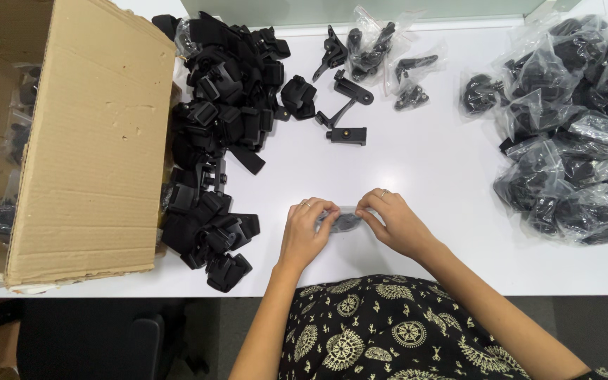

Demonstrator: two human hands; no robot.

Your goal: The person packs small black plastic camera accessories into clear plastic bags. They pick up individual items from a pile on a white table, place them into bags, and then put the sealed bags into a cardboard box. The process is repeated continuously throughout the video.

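While both hands meet at the near edge of the white bench (416,176), a small clear bag (345,221) with a dark part inside is pinched between them: the left hand (307,232) grips one end, the right hand (393,222) the other, seemingly to keep it taut. Left of the bag lies a heap of loose black clips (219,141), beside an open cardboard box (86,141). Right of the bag, well apart, sits a pile of bagged parts (571,127), so unpacked and packed pieces appear kept separate.
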